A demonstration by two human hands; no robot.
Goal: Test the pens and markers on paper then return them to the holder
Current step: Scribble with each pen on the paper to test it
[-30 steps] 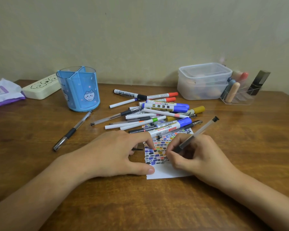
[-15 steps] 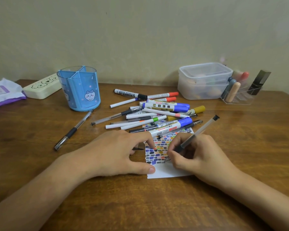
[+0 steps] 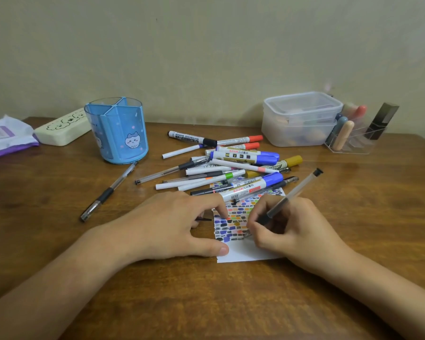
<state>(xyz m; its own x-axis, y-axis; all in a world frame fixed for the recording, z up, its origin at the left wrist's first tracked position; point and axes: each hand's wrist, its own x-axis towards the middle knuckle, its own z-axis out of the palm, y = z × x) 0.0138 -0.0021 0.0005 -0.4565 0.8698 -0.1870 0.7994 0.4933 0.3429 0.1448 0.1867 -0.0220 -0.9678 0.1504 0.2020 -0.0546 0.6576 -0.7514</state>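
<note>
1. The clear-barrelled black gel pen (image 3: 290, 195) is sitting in your right hand (image 3: 290, 231), your fingers (image 3: 258, 212) pinching it near the tip, which is touching the small white paper (image 3: 245, 251) covered in coloured swatches.
2. Your left hand (image 3: 172, 224) is pressing the paper's left edge onto the brown wooden counter (image 3: 231, 303), fingers spread.
3. The blue plastic divided holder (image 3: 119, 133) is standing behind, left of the heap of loose markers (image 3: 233, 165).

Our left hand (image 3: 172, 227) at lower centre of frame, palm down, fingers spread, thumb extended. Our right hand (image 3: 287, 229) just right of it, fingers curled in writing grip.
</note>
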